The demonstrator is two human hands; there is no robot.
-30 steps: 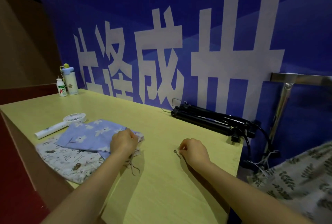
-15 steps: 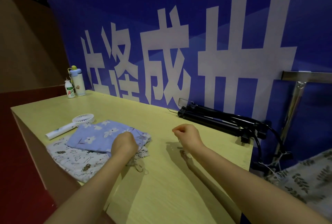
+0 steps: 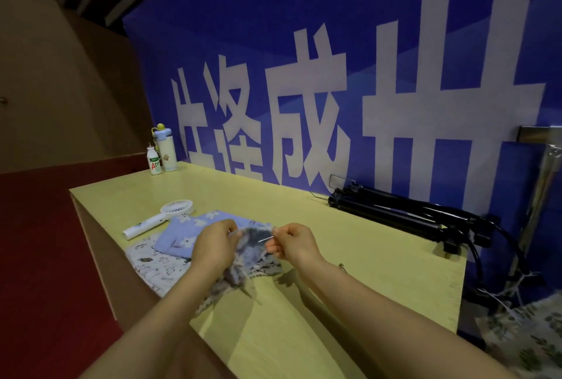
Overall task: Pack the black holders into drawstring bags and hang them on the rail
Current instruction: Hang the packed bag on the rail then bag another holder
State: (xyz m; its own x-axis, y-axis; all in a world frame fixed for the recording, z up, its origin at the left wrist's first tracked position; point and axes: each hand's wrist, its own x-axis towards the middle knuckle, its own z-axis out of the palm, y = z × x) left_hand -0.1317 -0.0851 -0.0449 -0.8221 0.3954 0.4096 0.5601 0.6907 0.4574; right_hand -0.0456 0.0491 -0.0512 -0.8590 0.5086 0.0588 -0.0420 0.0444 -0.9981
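While both hands pinch a patterned bag (image 3: 254, 249) above the counter (image 3: 334, 257), left hand (image 3: 214, 246) and right hand (image 3: 293, 243) spread its mouth. Black holders (image 3: 404, 214) lie lengthwise to the right, nearer the right hand.

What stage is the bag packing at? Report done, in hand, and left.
Done: one leaf-print bag seems to hang at the lower right, below the rail; its contents are hidden. In hand: the left hand and right hand hold up a grey patterned bag, blurred. Left: the black holders lie unpacked on the table, and the blue floral bag and white printed bag lie flat.
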